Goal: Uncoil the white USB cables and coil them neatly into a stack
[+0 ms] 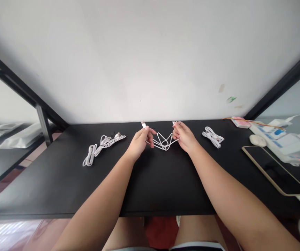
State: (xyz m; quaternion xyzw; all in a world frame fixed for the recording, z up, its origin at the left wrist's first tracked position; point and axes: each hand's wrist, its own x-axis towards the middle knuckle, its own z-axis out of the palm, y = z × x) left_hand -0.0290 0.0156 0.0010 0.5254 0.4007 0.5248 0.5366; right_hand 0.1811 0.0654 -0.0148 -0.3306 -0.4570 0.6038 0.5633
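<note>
The person's left hand (139,139) pinches a white cable (163,143) between thumb and fingers, close behind its metal-tipped plug (143,124); the other fingers of this hand are loosely curled. The right hand (185,136) also pinches the cable, near the other end piece (174,123), which is too small to identify. The cable is between the two hands in slack, crossing loops, over the black surface (163,184); whether the loops touch it, one cannot tell.

The cable seems light, soft and easy to bend, probably with a smooth coating, so the loops may slip or tangle. The plugs look stiffer, and their housings should give the surest hold; the thin joint behind each plug would be the more delicate place, better not pulled or sharply bent.

No brand, label or writing can be read, neither on the cable, nor on the bundled cables at left (104,145) and the bundle at right (213,137). The phone (277,170) has a dark screen, and the white power strip (266,137) shows no readable mark.
</note>
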